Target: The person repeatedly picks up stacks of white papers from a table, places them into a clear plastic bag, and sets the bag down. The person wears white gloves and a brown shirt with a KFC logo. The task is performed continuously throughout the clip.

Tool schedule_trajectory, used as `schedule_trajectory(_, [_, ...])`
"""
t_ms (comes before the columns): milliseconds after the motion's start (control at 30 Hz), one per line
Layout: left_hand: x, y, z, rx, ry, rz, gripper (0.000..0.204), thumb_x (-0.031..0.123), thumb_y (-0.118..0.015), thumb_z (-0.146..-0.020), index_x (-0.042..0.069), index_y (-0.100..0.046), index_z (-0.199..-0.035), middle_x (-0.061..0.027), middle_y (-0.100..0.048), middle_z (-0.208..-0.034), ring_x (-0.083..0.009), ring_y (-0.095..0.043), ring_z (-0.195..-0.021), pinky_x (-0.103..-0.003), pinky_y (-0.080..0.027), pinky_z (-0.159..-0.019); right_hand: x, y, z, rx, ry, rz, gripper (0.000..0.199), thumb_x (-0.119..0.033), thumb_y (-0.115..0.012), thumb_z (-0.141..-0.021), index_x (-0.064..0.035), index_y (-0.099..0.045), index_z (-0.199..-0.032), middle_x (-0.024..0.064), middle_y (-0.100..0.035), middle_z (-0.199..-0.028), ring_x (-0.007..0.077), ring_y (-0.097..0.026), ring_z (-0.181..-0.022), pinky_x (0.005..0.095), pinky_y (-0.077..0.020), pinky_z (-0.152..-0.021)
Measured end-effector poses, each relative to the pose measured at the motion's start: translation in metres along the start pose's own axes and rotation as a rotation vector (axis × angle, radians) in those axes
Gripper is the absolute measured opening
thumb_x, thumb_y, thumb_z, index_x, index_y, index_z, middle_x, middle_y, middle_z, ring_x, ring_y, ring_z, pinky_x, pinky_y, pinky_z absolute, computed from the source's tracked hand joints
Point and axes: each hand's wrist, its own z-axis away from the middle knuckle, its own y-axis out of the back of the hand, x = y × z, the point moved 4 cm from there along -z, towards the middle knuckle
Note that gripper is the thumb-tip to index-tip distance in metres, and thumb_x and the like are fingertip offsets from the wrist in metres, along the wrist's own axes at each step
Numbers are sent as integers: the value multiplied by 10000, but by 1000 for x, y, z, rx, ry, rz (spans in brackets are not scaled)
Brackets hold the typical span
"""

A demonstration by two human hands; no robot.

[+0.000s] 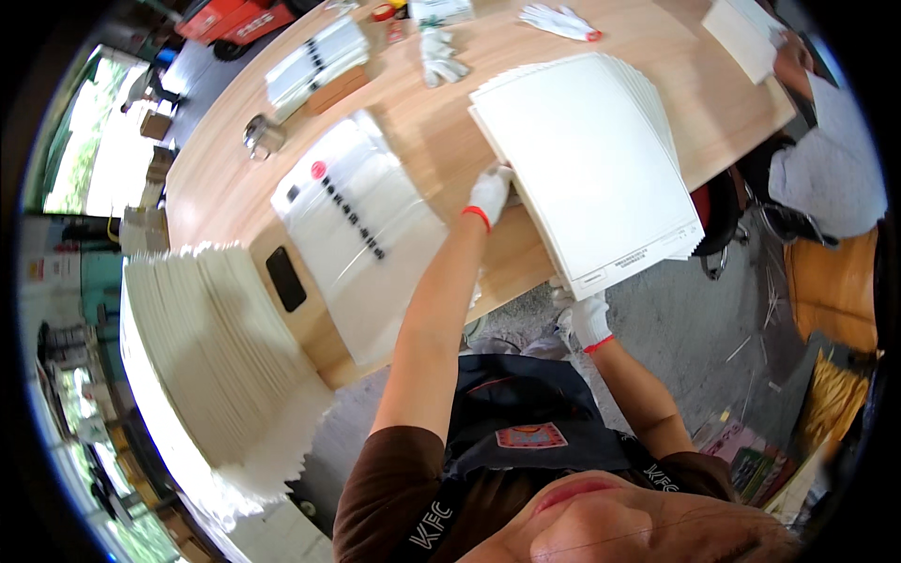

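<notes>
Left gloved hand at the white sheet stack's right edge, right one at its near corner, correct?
No: the head view shows the left hand at the left edge of the white sheet stack; the right hand is at its near corner.

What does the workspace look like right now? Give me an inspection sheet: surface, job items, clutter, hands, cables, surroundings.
Surface: pale wood-grain table.
Job items: stack of white sheets, fanned along its right side, near end overhanging the table; clear printed plastic sleeves to its left.
Clutter: black phone, shiny round object, loose white gloves.
Grips: both gloved; left grip at the stack's left edge, right grip at its near corner, fingers partly hidden.
Cables: nothing seen.
Surroundings: tall white pile at left, co-worker at right, red wheeled machine at upper left.
</notes>
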Motion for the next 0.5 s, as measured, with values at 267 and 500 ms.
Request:
schedule_trajectory(267, [-63,132,312,174,-304,-732,266,115,-540,-901,92,-613,-1156,-114,-652,-1038,-271,-632,-979,-319,-485,-839,-1,-42,80,-393,-342,289,358,-371,-429,-961,-46,-553,-1045,91,-637,-833,134,-573,-645,271,-480,-582])
schedule_trajectory(500, [-269,183,679,1714,887,-556,594,416,-542,-861,12,-466,-1290,-186,-565,-1235,-326,-543,-1138,-411,-419,-961,3,-84,93,-735,-277,618,220,-227,-467,-960,-42,-551,-1041,73,-636,-825,115,-588,-675,243,-481,-619])
